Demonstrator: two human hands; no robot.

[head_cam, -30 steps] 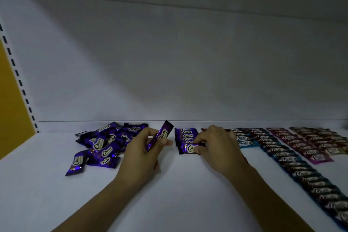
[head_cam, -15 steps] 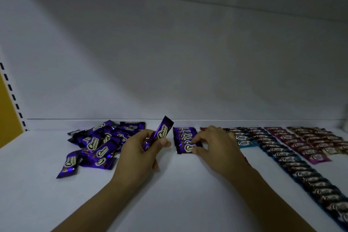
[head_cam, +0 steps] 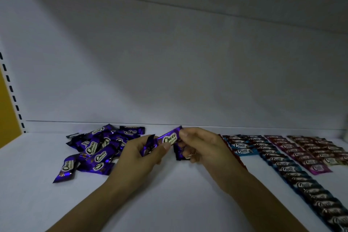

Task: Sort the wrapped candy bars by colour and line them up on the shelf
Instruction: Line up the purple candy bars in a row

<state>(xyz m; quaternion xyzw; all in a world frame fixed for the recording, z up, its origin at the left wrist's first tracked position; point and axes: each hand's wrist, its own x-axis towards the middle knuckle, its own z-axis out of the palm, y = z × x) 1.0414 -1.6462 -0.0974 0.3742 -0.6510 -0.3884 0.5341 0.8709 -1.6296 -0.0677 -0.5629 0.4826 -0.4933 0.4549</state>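
A purple wrapped candy bar hangs just above the white shelf, held at both ends. My left hand grips its left end and my right hand pinches its right end. Under my right hand lies the short purple row, mostly hidden. A loose pile of purple bars sits to the left of my hands. To the right run lined-up rows: blue bars, magenta bars and dark red bars.
The shelf's back wall rises right behind the bars. A yellow side panel with a slotted upright stands at the far left. Bare white shelf lies in front of my hands.
My right hand left the purple row and took the right end of the bar in my left hand. The bar has tipped from upright to nearly level.
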